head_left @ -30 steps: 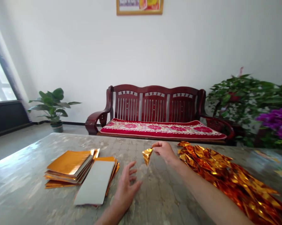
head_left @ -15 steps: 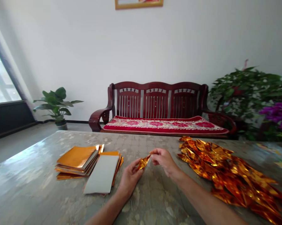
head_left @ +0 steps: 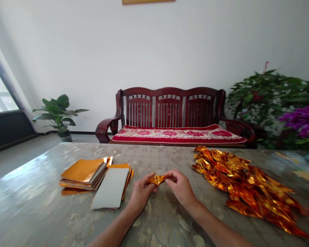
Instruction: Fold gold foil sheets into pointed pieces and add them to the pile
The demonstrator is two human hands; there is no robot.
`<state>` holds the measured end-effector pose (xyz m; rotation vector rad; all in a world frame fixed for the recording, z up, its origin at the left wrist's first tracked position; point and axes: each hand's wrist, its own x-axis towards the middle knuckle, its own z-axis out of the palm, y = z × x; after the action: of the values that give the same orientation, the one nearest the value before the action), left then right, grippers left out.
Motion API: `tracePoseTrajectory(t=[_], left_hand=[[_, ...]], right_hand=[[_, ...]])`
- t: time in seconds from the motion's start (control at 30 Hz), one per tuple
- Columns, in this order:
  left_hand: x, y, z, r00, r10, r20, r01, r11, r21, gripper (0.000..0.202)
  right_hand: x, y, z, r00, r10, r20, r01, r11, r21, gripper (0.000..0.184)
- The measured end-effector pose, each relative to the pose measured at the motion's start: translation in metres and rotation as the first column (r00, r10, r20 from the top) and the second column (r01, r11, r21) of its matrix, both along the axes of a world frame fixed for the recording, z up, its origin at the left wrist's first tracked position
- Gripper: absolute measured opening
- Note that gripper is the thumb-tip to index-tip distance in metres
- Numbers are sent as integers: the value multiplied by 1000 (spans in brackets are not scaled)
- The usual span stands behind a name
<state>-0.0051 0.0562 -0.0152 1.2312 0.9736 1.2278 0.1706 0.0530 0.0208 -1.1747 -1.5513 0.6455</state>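
While a leafy potted plant (head_left: 58,111) is standing on the floor (head_left: 12,149) at the far left, a stack of orange-gold foil sheets (head_left: 81,170) is lying on the marbled surface (head_left: 41,212), its edges looking uneven. Just beside it to the right, a second stack (head_left: 111,187) is showing a pale grey sheet on top, with orange-gold edges peeking out along its far and right sides. Next, the left hand (head_left: 141,193) is pinching, its grip closing on the left end of a small folded gold foil piece (head_left: 156,179). That piece is sitting between the two hands, above the surface, while the right hand (head_left: 179,187) is grasping its right end with thumb and fingers. Behind them, a dark red wooden settee (head_left: 169,109) is bearing a red floral seat cover (head_left: 180,134). Farther right, a heap of folded gold foil pieces (head_left: 244,185) is spreading across the surface, and purple flowers (head_left: 302,120) are showing beyond it.
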Motion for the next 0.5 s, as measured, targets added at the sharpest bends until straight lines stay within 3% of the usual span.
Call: tracePoseTrajectory(t=[0.1,0.27,0.5], left_hand=[[1,-2,-1,1000,2,-15,-2,1000,1,66],[-1,-3,-3,988,116,-106,-104,988,114,63],[-1,-4,3,986,129,-101,-120,988,94,60]], right_hand=[[2,-4,-5,999,-15,29,13,997,71,12],[8,-6,-12,997,-44,63,32,983,183,12],[10,-8,-16,992,-85,88,68,982,177,10]])
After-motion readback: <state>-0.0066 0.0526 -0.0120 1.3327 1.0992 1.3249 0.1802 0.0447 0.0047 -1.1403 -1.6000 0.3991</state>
